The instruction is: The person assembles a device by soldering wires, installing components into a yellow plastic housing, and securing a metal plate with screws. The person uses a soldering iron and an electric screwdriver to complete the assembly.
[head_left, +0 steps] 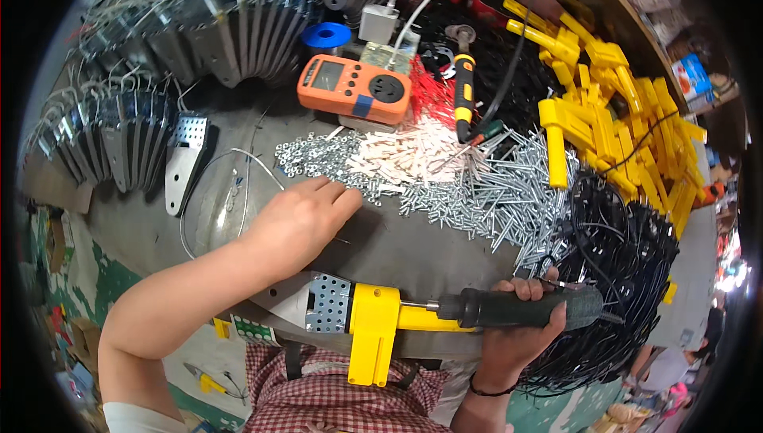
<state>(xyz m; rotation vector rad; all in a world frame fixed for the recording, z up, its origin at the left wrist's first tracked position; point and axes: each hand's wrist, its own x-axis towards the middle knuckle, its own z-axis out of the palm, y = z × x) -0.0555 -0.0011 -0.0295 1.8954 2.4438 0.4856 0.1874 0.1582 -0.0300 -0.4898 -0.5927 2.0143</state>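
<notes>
My right hand (518, 336) grips a dark electric screwdriver (520, 308), held level. Its bit points left at the yellow plastic handle (376, 326) of a tool with a flat grey metal blade and a perforated metal cover (327, 303). This tool lies along the table's near edge. My left hand (306, 214) is over the table above the blade, fingers curled together beside a heap of small nuts (318, 155). What its fingertips hold, if anything, is hidden. Close to it lie pale small strips (413, 149) and many silvery screws (509, 194).
An orange meter with a socket (354, 89), a blue spool (327, 34) and a yellow-black handled tool (464, 87) stand behind the heaps. Yellow handles (608, 115) and black cables (612, 274) pile up at right. Grey metal blades (119, 135) stand in rows at left.
</notes>
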